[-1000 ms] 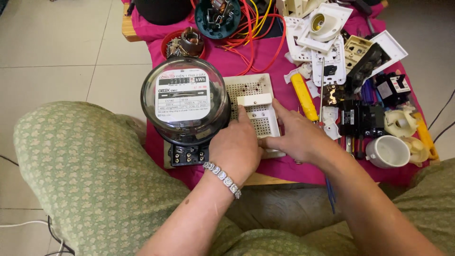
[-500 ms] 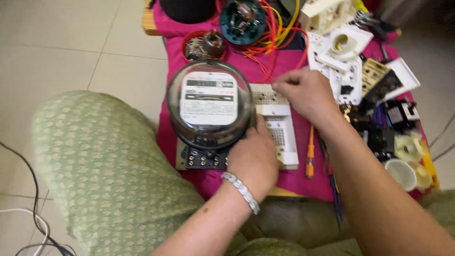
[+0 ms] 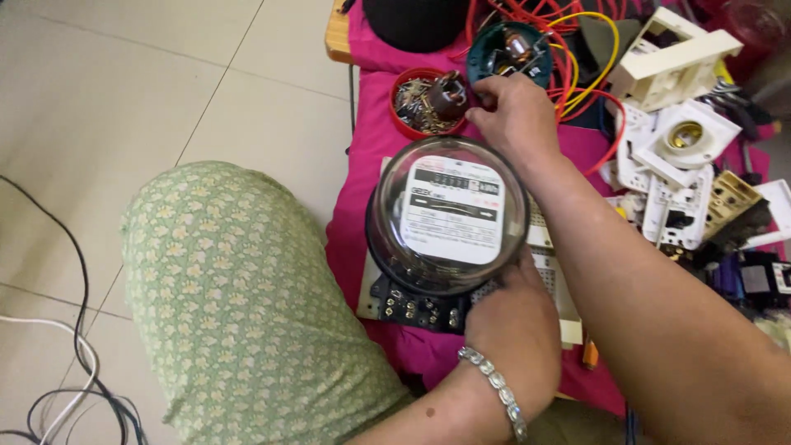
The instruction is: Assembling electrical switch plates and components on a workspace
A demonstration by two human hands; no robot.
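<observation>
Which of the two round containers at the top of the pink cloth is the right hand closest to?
The red dish of screws: the right hand has its fingertips at its edge by the dark knob. The teal dish with wires sits just beyond the hand.

I found little open bench (image 3: 362, 165): the glass-domed meter (image 3: 449, 218) blocked the middle, the red screw dish (image 3: 420, 103) and tangled wires (image 3: 577, 49) crowded the far end, and white switch plates (image 3: 676, 181) filled the right. Only the pink strip along the left edge stayed passable.
</observation>
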